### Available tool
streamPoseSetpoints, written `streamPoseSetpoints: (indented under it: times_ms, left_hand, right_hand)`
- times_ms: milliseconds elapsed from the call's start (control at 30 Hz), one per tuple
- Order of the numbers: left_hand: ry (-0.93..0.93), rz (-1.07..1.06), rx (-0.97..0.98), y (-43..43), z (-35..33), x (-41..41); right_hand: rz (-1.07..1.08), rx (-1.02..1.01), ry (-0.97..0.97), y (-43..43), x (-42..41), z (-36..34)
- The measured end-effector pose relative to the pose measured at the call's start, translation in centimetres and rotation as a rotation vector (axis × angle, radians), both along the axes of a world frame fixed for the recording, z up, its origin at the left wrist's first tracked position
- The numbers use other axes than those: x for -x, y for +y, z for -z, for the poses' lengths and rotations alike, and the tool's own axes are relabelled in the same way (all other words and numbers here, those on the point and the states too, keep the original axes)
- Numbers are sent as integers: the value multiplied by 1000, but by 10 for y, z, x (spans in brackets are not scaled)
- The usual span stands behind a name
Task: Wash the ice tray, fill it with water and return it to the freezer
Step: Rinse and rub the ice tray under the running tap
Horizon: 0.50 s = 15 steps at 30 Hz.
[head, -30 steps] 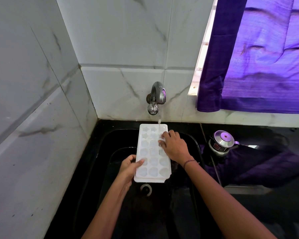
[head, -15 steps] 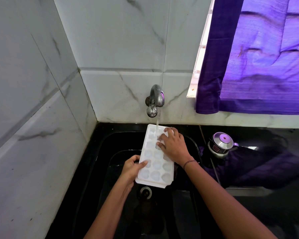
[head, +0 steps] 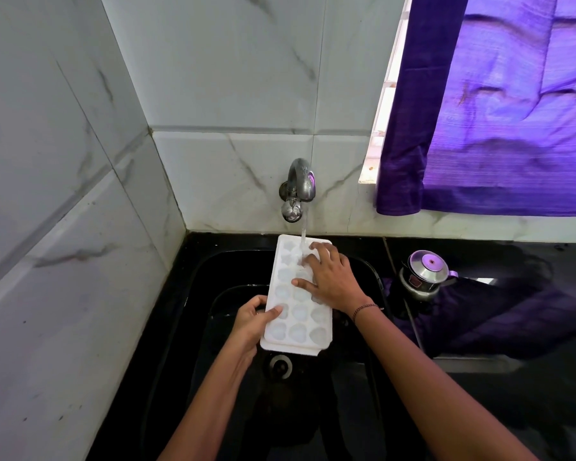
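White marble-look tiles are lining the corner behind a black sink, and over that basin a white ice tray is being held, its long axis running away from the person, its far end sitting just under the tap. A thin stream of water is falling from the spout onto the tray's far cells, right beside the fingertips working there. The left hand is gripping the tray's near left edge, fingers curled underneath and the thumb pressing over the rim into the top. The right hand is lying flat and spread on the tray's far right part, fingers open and pressing into the cells rather than closing around anything; a thin bracelet is circling its wrist. Below the tray's near end the sink's drain is showing. To the right, on the dark counter, a small steel pot with a lid is standing well apart from the tray. Above it a purple curtain is hanging over the window.
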<state>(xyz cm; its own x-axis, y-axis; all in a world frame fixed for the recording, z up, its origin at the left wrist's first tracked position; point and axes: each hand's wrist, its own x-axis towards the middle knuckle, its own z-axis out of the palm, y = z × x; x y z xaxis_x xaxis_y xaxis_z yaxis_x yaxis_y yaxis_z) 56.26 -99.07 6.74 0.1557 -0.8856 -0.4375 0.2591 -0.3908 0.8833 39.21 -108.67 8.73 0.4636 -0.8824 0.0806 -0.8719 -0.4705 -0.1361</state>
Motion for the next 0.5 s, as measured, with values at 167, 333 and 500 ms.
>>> streamPoseSetpoints:
  times_ms: [167,333,500]
  left_hand:
    - [28,0,10,2,2,-3]
    - [11,1,36,3,1,-1]
    - [43,-4,30,3,0,8]
  right_hand:
    - [38,-84,-223,6,-7,6]
    - [80,5,-110,11,-9,7]
    - [76,139,-52,18,-14,7]
